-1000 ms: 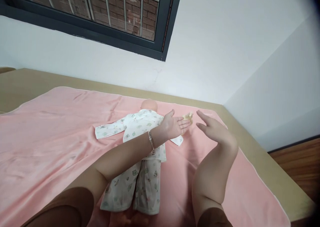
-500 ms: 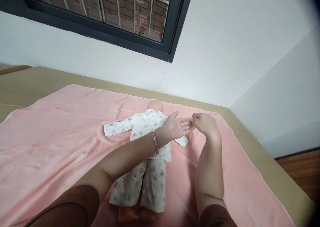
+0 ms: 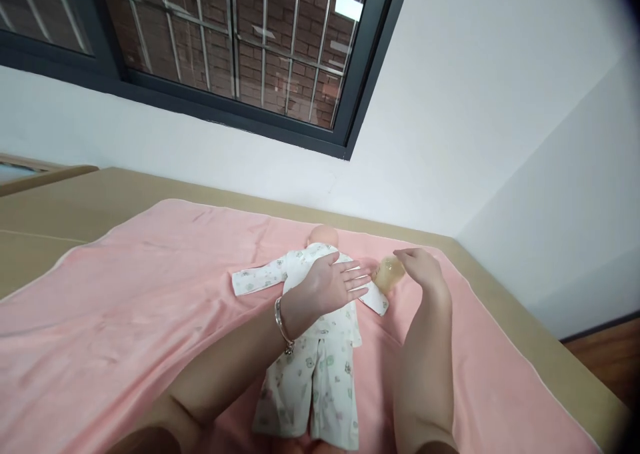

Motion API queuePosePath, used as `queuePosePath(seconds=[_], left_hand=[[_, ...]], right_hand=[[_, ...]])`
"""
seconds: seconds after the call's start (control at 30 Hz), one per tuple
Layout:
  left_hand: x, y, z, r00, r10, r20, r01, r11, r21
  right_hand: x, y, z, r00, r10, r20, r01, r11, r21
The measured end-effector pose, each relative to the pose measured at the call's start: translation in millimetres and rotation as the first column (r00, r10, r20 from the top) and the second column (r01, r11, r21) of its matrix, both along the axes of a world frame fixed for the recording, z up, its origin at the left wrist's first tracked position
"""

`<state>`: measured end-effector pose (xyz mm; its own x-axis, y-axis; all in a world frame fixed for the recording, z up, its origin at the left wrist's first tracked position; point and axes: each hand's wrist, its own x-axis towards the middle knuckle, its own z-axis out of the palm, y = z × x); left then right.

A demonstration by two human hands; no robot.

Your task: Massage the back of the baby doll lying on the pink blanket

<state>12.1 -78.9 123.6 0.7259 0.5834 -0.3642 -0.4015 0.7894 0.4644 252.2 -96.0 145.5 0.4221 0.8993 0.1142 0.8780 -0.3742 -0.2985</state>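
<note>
My left hand (image 3: 335, 284) is open, palm up, its fingers spread above the chest of a doll. It wears a silver bracelet on the wrist. My right hand (image 3: 424, 267) is held just right of a yellowish see-through bottle (image 3: 389, 274); its fingers look stretched out, bent at the wrist, and I cannot tell whether they touch the bottle. The doll lies on its back, its bald head (image 3: 323, 235) away from me, in a white printed top (image 3: 305, 266) and matching trousers (image 3: 333, 381). My left hand and forearm hide part of the top.
A pink blanket (image 3: 165, 294) with creases lies under the doll on a tan surface (image 3: 150, 184). A white wall (image 3: 425, 121) rises behind it, with a dark-framed barred window (image 3: 345, 144) above. A wooden edge (image 3: 50, 175) shows at the far left.
My hands have moved apart: the left drew back from the right and turned its spread palm upward. More of the yellowish bottle now shows between them. The camera view has tilted upward.
</note>
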Motion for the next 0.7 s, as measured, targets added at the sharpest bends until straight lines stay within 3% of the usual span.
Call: queuePosePath(seconds=[0.23, 0.43, 0.5, 0.57, 0.63, 0.7], left_hand=[[-28.9, -0.2, 19.6, 0.997, 0.080, 0.024, -0.082, 0.990, 0.113], [-40.5, -8.0, 30.5, 0.981, 0.194, 0.001, -0.192, 0.969, 0.156], [-41.5, -17.7, 35.1, 0.982, 0.186, 0.029, -0.188, 0.972, 0.138], [-41.5, -32.4, 39.3, 0.992, 0.097, 0.082, -0.107, 0.987, 0.118], [-42.1, -49.9, 42.4, 0.992, 0.006, 0.125, -0.020, 0.994, 0.111], [-45.5, -65.2, 44.3, 0.993, 0.028, 0.113, -0.048, 0.982, 0.181]], right_hand=[[-7.7, 5.6, -4.2, 0.999, -0.013, -0.034, 0.014, 0.999, 0.029], [-42.5, -32.6, 10.6, 0.985, 0.154, -0.073, -0.127, 0.948, 0.291], [-66.7, -54.0, 14.6, 0.951, 0.307, -0.037, -0.263, 0.867, 0.424], [-95.2, -72.3, 15.6, 0.872, 0.484, 0.074, -0.439, 0.705, 0.557], [-123.8, -84.0, 13.0, 0.765, 0.605, 0.223, -0.602, 0.548, 0.581], [-149.0, -88.9, 7.3, 0.657, 0.656, 0.372, -0.737, 0.454, 0.501]])
